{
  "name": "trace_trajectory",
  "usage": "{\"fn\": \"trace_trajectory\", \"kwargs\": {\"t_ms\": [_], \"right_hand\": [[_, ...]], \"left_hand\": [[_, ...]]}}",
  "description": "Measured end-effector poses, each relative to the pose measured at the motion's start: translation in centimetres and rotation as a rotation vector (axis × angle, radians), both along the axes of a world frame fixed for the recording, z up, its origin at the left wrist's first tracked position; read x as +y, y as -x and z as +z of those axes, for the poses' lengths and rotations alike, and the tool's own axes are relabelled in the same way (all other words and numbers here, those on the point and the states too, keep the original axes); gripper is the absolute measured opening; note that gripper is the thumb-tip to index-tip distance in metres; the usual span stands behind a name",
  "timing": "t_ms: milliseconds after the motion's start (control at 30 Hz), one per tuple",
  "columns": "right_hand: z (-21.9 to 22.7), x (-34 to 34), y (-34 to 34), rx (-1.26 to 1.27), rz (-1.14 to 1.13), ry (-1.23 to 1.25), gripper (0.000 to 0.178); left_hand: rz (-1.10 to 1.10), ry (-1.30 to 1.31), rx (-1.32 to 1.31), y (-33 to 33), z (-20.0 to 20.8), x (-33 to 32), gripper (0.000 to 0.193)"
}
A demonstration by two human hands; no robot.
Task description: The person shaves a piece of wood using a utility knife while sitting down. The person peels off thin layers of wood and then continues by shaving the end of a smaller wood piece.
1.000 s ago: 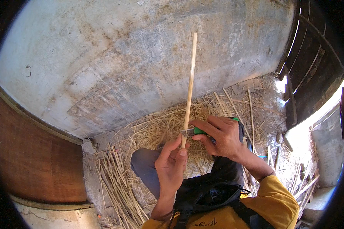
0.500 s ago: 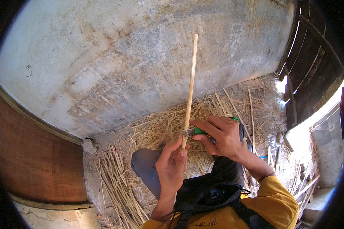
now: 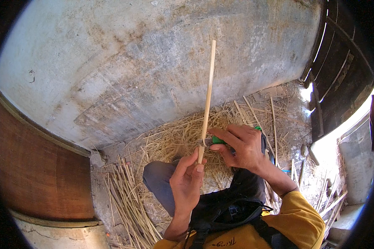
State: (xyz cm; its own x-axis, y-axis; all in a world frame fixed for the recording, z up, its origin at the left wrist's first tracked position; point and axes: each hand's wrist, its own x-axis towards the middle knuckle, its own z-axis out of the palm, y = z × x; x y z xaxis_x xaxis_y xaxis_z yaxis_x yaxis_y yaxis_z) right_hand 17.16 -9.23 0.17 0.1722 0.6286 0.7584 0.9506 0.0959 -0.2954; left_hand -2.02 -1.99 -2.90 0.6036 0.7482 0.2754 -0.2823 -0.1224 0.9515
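My left hand pinches the lower end of a long pale bamboo strip, which stands nearly upright in front of the wall. My right hand is wrapped round a knife with a green handle. Its short blade rests against the strip just above my left fingertips, and a thin sliver curls there. Part of the handle is hidden under my right fingers.
Bamboo shavings cover the floor around my bent legs. A bundle of thin strips lies at the left, and more strips lie at the right. A stained grey wall rises ahead, with a brown wooden panel at left.
The strip's top end has dropped slightly. A thin sliver now shows beside the blade. Both hands stay almost where they were.
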Motion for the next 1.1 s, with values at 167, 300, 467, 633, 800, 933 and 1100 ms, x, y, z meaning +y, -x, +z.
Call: {"fn": "trace_trajectory", "kwargs": {"t_ms": [167,300,467,633,800,933,1100], "right_hand": [[0.3,0.1,0.0,0.001,0.006,-0.002,0.039],[0.2,0.1,-0.2,-0.002,0.014,-0.022,0.038],[0.4,0.4,-0.8,0.007,-0.049,0.023,0.035],[0.4,0.8,-1.1,0.025,-0.024,-0.023,0.033],[0.3,1.9,-3.7,0.098,-0.141,-0.115,0.027],[1.3,3.1,-7.3,0.206,-0.209,-0.085,0.024],[-0.1,4.9,-10.0,0.193,-0.309,-0.112,0.025]], "left_hand": [[-0.005,0.014,-0.012,0.1,0.1,-0.1,0.037],[-0.028,0.085,0.008,0.4,0.9,-0.4,0.037],[-0.001,0.071,0.053,0.8,0.3,-0.7,0.036],[-0.028,0.141,0.067,1.3,0.2,-0.8,0.035],[-0.008,0.04,0.147,1.7,-1.1,-1.7,0.035],[-0.05,0.081,0.164,2.9,-2.4,-2.4,0.035],[-0.032,0.096,0.238,3.5,-2.8,-2.4,0.03]]}}
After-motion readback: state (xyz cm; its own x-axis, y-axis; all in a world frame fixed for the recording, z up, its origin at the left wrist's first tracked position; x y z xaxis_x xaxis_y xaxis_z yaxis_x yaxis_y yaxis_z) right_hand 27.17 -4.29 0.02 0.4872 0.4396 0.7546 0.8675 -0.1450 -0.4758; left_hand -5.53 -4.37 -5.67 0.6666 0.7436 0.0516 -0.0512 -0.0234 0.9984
